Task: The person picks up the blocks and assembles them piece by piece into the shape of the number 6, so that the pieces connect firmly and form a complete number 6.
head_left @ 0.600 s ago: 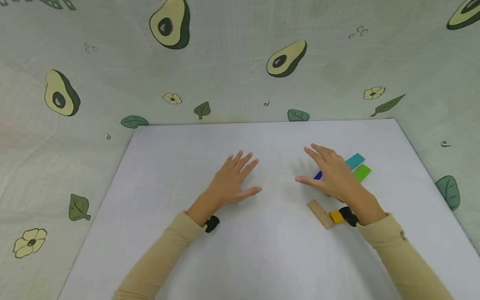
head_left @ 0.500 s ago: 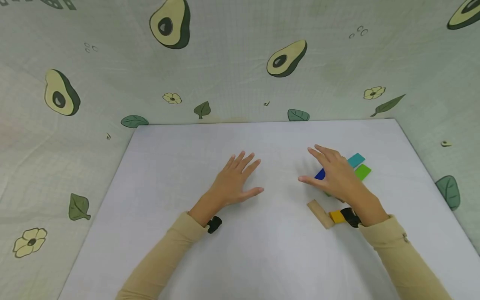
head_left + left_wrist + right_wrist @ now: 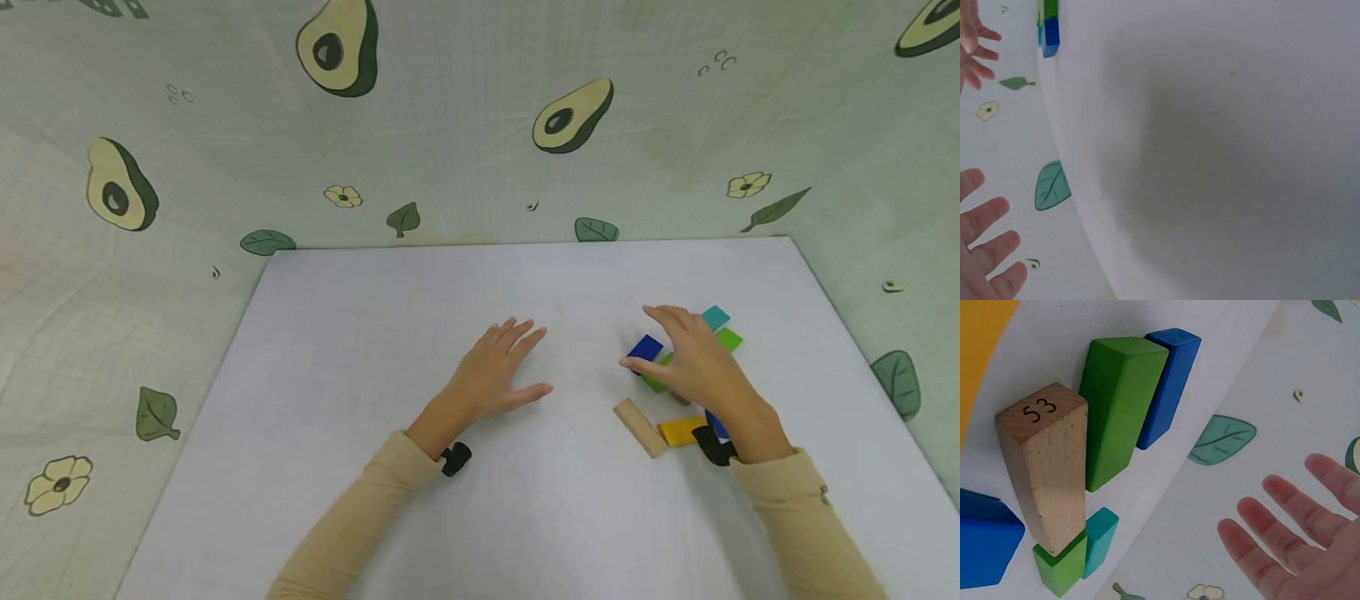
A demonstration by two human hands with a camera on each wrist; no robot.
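My left hand [image 3: 491, 379] hangs over the white table, fingers spread and nothing in it; the left wrist view shows its shadow on the tabletop. Over a group of wooden blocks hovers my right hand [image 3: 697, 362], fingers loosely extended and holding nothing. Around it show a blue block [image 3: 646, 347], a green block [image 3: 655, 382], a teal block [image 3: 716, 317] and a light green block [image 3: 729, 339]. A plain wood block marked 53 [image 3: 1054, 462] stands beside the green one in the right wrist view. My right hand and wrist partly cover the group.
Nearer the front lie a plain wood block [image 3: 641, 428], a yellow block [image 3: 681, 432] and another blue block [image 3: 717, 426], partly behind the right wrist strap. A cloth with avocado prints [image 3: 450, 108] hangs behind and beside the white table [image 3: 337, 333].
Both hands have drifted right and slightly toward the front edge. More of the blue, green and yellow blocks now shows past the right hand. The blocks themselves have stayed in place.
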